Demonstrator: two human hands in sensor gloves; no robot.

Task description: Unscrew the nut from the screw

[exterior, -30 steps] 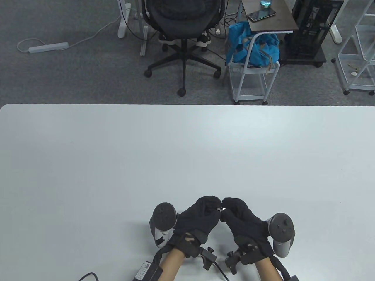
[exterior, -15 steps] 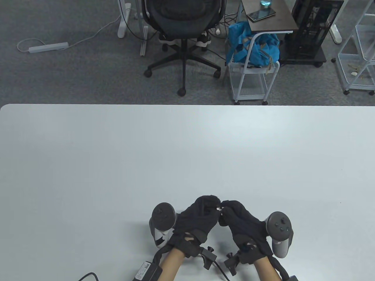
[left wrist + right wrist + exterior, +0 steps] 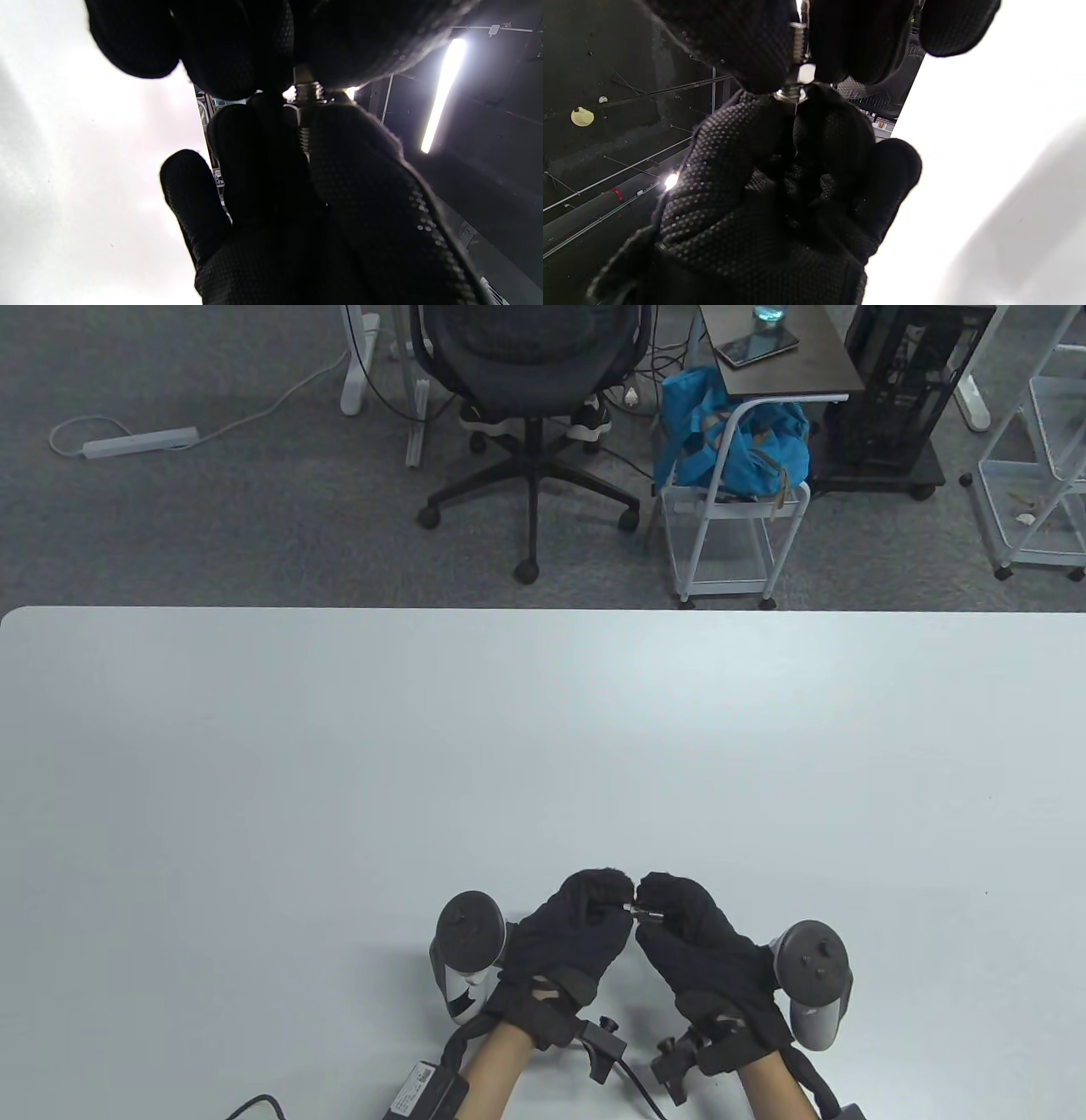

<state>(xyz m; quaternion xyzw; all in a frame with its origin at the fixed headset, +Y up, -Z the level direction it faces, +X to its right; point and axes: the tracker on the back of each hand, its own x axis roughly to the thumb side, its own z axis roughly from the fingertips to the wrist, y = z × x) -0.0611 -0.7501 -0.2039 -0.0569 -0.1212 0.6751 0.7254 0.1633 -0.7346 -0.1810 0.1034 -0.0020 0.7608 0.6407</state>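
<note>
Table [image 3: 543,746] is the largest thing here, pale and wide, and both hands hang just above its near edge. The left hand [image 3: 570,937] and the right hand [image 3: 696,942] meet at the fingertips, each with fingers curled tight into a pinch. Between them is the screw [image 3: 638,910], a small metal piece, with one end in each hand's pinch. Its long axis lies about level and runs from one hand to the other, across the person's body. In the left wrist view a short length of bare thread [image 3: 309,91] shows in the gap between the two hands' fingertips. The nut [image 3: 791,94] shows in the right wrist view as a bright ring at the fingertips of one hand; which hand grips it I cannot say surely. I judge the work is in the middle: the nut seems to sit on the thread, so more turns are left, and how many I cannot tell.
</note>
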